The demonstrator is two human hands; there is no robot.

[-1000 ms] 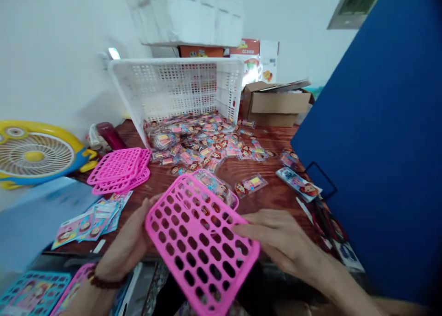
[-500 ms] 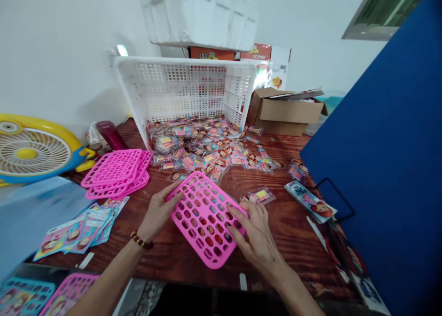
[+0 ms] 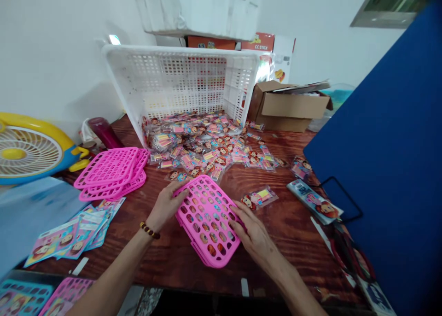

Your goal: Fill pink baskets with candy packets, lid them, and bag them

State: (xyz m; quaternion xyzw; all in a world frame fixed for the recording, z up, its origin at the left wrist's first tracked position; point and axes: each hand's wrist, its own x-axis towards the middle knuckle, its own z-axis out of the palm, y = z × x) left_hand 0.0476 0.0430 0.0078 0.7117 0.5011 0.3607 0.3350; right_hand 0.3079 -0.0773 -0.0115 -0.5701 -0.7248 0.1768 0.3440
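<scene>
A pink plastic basket with a perforated lid (image 3: 209,210) sits tilted between my hands over the front middle of the table. Small colourful pieces show through the lid's oval holes. My left hand (image 3: 167,205) grips its upper left corner, thumb on top, a beaded bracelet at the wrist. On the right edge, my right hand (image 3: 253,228) is closed with its fingers over the lid's rim; the thumb is partly hidden. Just beyond that hand lies a small clear packet (image 3: 259,197) with a cartoon figure and yellow pieces.
Behind, a white crate (image 3: 183,51) on its side spills many small packets (image 3: 221,155). To the left are stacked pink lids (image 3: 108,168), printed cards (image 3: 65,237) and a yellow fan (image 3: 31,150). At right stand a cardboard box (image 3: 293,106), scissors (image 3: 352,256) and a blue panel (image 3: 376,136).
The basket has turned slightly and shifted a little to the right, and its lower left side now shows under the lid. Both hands have moved with it. The camera view has shifted slightly.
</scene>
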